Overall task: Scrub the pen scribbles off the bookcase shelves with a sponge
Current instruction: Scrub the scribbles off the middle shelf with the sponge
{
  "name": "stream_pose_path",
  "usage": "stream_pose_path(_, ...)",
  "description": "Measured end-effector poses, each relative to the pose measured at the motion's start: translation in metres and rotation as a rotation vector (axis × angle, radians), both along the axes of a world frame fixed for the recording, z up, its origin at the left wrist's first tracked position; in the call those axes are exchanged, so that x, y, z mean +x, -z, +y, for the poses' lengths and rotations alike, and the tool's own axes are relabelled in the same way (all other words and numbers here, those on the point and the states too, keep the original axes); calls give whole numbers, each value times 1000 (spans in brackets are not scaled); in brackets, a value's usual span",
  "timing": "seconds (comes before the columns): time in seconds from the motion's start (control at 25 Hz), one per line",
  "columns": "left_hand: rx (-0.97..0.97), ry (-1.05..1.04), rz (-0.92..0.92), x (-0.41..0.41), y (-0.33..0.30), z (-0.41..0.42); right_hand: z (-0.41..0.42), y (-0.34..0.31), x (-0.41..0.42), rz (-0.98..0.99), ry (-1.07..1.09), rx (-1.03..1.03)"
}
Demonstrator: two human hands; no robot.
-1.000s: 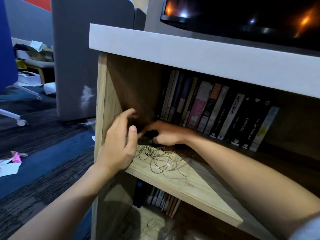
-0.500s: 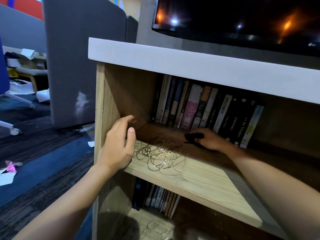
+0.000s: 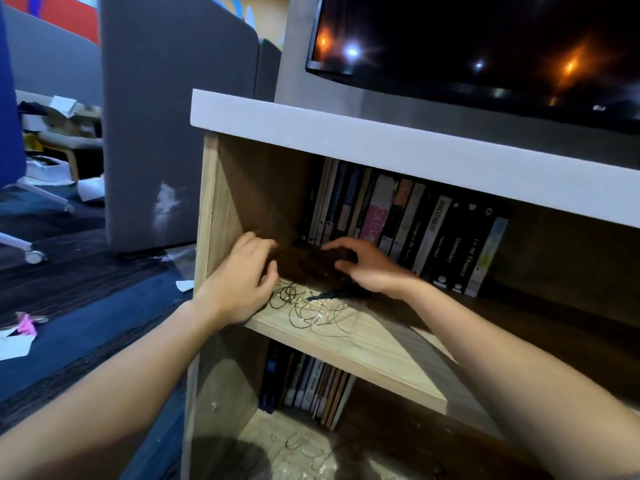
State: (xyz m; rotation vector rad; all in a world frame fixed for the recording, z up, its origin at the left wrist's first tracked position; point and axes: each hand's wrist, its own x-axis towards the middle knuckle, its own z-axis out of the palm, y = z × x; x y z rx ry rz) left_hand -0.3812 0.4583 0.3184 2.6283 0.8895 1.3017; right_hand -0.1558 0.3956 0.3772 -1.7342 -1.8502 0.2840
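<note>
Right hand presses a dark sponge onto the middle shelf just behind the pen scribbles, fingers curled over it, books right behind; left hand loosely curled, holding nothing, resting at that shelf's left front corner.

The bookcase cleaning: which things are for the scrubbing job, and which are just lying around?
For the job:
- dark sponge under the right hand
- pen scribbles on the middle shelf
- more scribbles on the bottom shelf
- left hand at the bookcase side

Just lying about:
- books
- TV screen
- paper scraps on the floor
</note>
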Motion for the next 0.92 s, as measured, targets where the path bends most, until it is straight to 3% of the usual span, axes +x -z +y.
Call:
stream_pose_path(0.12, 213, -35, 234, -16, -18, -2, -15, -10, 44, -16, 194, 109)
stream_pose_path(0.2, 456, -119, 398, -28, -39, -3, -28, 2, 76, -219, 317, -40)
stream_pose_path(0.32, 590, -209, 523, -39, -68, -3, -40, 37, 98, -475, 471, -288)
stream_pose_path(0.44, 616, -279, 573, -34, -70, 0, -32, 44, 78, -421, 475, -238)
stream_pose_path(0.64, 595, -397, 579, -19, -39, 5, -42, 33, 3, -372, 93, -130)
stream_pose_path(0.76, 622, -381, 544, -19, -34, 9, -43, 23, 0, -310, 8, -74)
stream_pose_path(0.92, 664, -382, 553, -20, -32, 12, -22, 13, 55, -175, 247, 232)
